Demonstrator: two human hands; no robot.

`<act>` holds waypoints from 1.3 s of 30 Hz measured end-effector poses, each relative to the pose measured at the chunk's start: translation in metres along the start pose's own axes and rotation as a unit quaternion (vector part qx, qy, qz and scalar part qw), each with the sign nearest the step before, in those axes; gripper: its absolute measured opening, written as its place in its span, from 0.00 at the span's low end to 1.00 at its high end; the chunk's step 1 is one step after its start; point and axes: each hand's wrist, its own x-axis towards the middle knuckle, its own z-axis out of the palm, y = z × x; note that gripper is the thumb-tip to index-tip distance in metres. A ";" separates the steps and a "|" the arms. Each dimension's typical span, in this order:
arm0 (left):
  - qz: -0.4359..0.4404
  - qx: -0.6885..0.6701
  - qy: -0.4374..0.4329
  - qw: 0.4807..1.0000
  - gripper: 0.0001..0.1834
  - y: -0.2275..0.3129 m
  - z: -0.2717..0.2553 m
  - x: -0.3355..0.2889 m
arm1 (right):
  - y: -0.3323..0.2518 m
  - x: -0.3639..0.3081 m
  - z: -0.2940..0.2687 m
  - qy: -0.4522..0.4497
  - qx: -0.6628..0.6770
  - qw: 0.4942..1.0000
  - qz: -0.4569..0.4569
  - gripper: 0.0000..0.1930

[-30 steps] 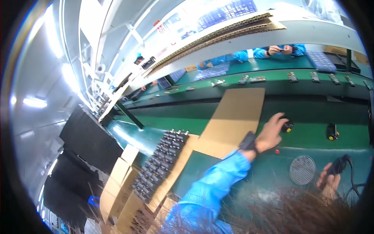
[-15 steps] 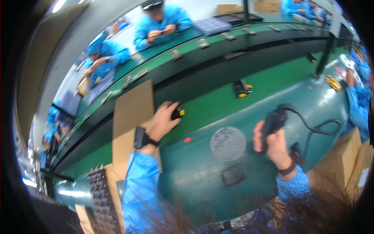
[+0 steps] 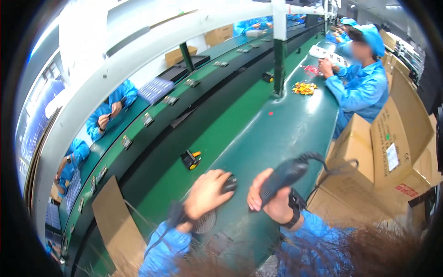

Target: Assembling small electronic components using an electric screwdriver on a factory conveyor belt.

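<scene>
A person in a blue smock stands at a long green bench (image 3: 286,134), seen from above the head, with both forearms coming in from six o'clock. The left hand (image 3: 207,194) is cupped palm down over a small black part (image 3: 229,184) that rests on the bench, fingers curled round it so only its far end shows at the fingertips. Just at three o'clock of it, almost touching, the right hand (image 3: 270,201) is closed tight round the grip of a black power tool (image 3: 284,177), whose body tilts up toward one o'clock; its black cord (image 3: 323,161) loops off the bench edge toward the right. A black wristband sits on each wrist. A round grille (image 3: 205,222) is set in the bench below the left hand, at six o'clock of it. At eleven o'clock of the left hand, well apart, a black and yellow part (image 3: 190,159) lies on the lighter green belt (image 3: 203,147). A cardboard sheet (image 3: 115,226) leans at nine o'clock. Cardboard boxes (image 3: 369,157) are stacked at three o'clock, beside the bench. Farther along, at one o'clock, another person (image 3: 364,78) in blue works at the same bench, near a heap of yellow bits (image 3: 304,87). More workers in blue sit across the belt at ten o'clock.
</scene>
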 end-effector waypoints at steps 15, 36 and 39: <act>-0.073 0.007 0.206 0.976 0.40 -0.024 0.024 0.096 | -0.045 -0.049 -0.061 0.106 -0.114 0.987 -0.045 0.39; -0.125 0.205 0.063 0.969 0.33 -0.138 -0.031 -0.056 | 0.016 -0.020 0.000 0.043 -0.051 0.996 0.065 0.41; -0.204 0.186 0.128 0.952 0.29 -0.112 -0.045 -0.091 | 0.020 -0.010 0.002 0.026 -0.071 0.995 0.060 0.42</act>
